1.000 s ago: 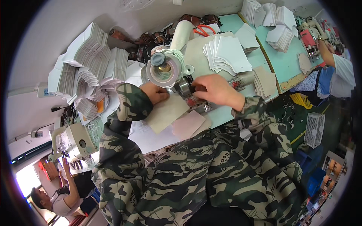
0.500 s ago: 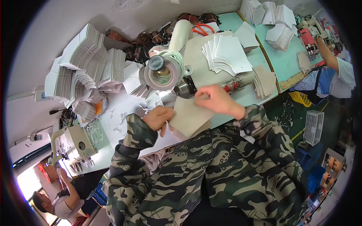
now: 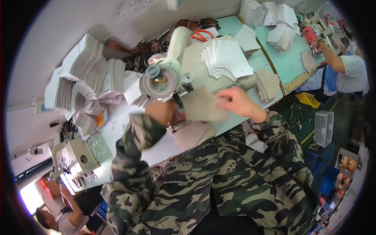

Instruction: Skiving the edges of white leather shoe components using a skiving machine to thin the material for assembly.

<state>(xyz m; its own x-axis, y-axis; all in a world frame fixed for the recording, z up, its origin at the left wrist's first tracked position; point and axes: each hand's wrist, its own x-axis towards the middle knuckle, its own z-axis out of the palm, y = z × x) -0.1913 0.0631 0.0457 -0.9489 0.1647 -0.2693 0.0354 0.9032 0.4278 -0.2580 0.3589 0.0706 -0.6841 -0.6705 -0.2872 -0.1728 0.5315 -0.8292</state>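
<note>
While the worktop (image 3: pixel 250 66) spreads wide under fanned stacks of white sheets (image 3: pixel 84 84), a cream machine (image 3: pixel 168 66) with a round disc at its front stands near its middle. Another fan of white pieces (image 3: pixel 227 58) lies just right of the machine, with a small tan stack (image 3: pixel 268 84) beyond it. A tan cardboard piece (image 3: pixel 201 107) is held just in front of the disc, above more tan pieces (image 3: pixel 192 135) lying flat. The right hand (image 3: pixel 237 102) pinches the piece's right edge, blurred. The left hand (image 3: pixel 160 112) sits at its left edge below the disc; whether its grip is closed cannot be told.
</note>
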